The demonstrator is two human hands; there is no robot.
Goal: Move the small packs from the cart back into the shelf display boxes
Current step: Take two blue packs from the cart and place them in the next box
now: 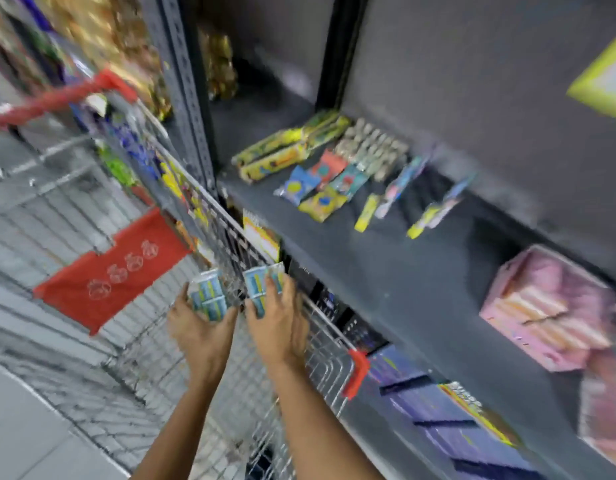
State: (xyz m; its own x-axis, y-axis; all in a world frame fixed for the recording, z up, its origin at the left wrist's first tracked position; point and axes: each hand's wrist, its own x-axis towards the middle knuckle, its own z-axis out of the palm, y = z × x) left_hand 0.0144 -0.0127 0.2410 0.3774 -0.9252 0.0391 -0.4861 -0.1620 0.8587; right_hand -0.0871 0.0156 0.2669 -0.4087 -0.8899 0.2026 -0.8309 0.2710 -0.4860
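The left hand [202,327] is closed around a small stack of blue-and-white packs [209,299], fingers curled up their sides, thumb on the near edge. The right hand [277,323] grips a second bunch of the same packs [261,284], its fingers laid over their front. Both hands are held side by side, close but not touching, above the wire cart [230,244], near its right-hand rim. The whole view is blurred, so the print on the packs cannot be read.

A red flap [116,268] hangs inside the cart to the left, and the red handle [53,100] runs across the far end. More coloured packets lie in the cart's far corner.

Just beside the cart stands a dark shelf [334,244]. On it lie yellow-green boxes [292,147], a few loose snack packets [320,188] and some thin packs tilted on edge. Further right on the shelf sits a pink box [548,306], open at the front.
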